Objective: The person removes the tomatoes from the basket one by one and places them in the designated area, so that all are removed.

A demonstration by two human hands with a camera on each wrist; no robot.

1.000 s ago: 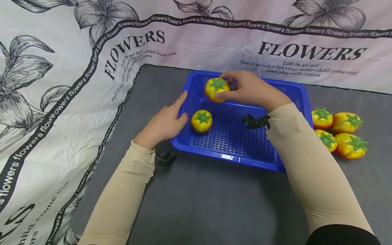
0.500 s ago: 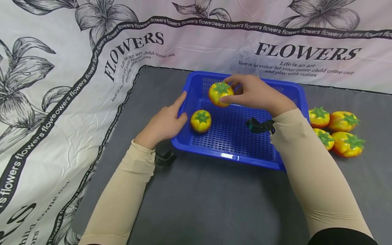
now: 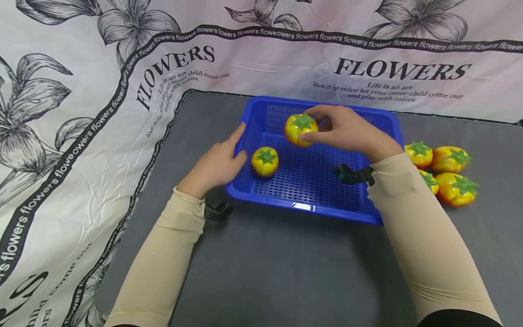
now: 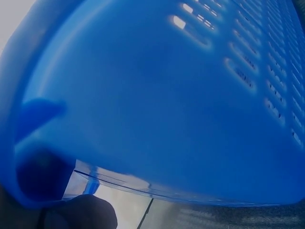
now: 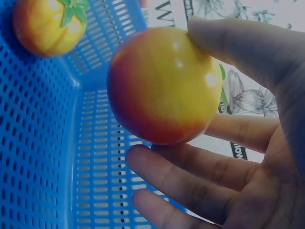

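Observation:
My right hand (image 3: 343, 129) pinches a glossy yellow-and-red tomato (image 3: 301, 130) between thumb and fingers, above the far part of the blue basket (image 3: 278, 200). Up close in the right wrist view, the held tomato (image 5: 164, 86) shows its smooth side, with the thumb against one edge. A second tomato (image 3: 264, 161), with a green star-shaped top, rests in the basket near the left wall. My left hand (image 3: 214, 165) holds the basket's left rim, index finger stretched along it and thumb at its edge. The basket wall (image 4: 152, 95) fills the left wrist view, and most left fingers are hidden.
Several more tomatoes (image 3: 455, 189) stand together on the grey tabletop (image 3: 286, 263), right of the basket and partly behind the right forearm. A white floral cloth (image 3: 278, 68) rises behind the table and along its left side.
My right hand and its tomato have shifted slightly right and nearer in the head view. The left hand stays at the basket rim. The whole scene drifts a little left.

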